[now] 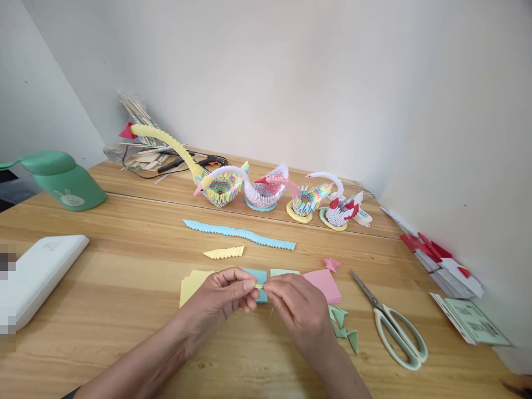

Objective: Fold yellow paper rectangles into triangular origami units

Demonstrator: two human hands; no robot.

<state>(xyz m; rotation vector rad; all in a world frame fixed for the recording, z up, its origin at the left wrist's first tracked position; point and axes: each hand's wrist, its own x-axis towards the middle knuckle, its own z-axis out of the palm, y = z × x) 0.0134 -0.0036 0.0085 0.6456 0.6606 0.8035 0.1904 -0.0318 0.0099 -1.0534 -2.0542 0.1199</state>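
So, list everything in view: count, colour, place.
Table: 1, brown, below
Walls: several, whitish, around
Paper birds: 4, multicoloured, back
Long strip: 1, blue, centre
Short strip: 1, yellow, centre
Stacks: 4, yellow, blue, green, pink, centre
Scissors: 1, green-handled, right
Fold: 1, pink, behind stacks
Bits: several, green, beside scissors
Bottle: 1, green, left
Case: 1, white, left
Sticks: many, pale, back left
Tools: unclear, black, back left
Gadget: 1, white, back right
Packets: several, red-white, right
Card: 1, green, right
Held piece: 1, yellow, centre
Sleeve: 1, dark, bottom left
Left hand: 1, bare, centre
Right hand: 1, bare, centre
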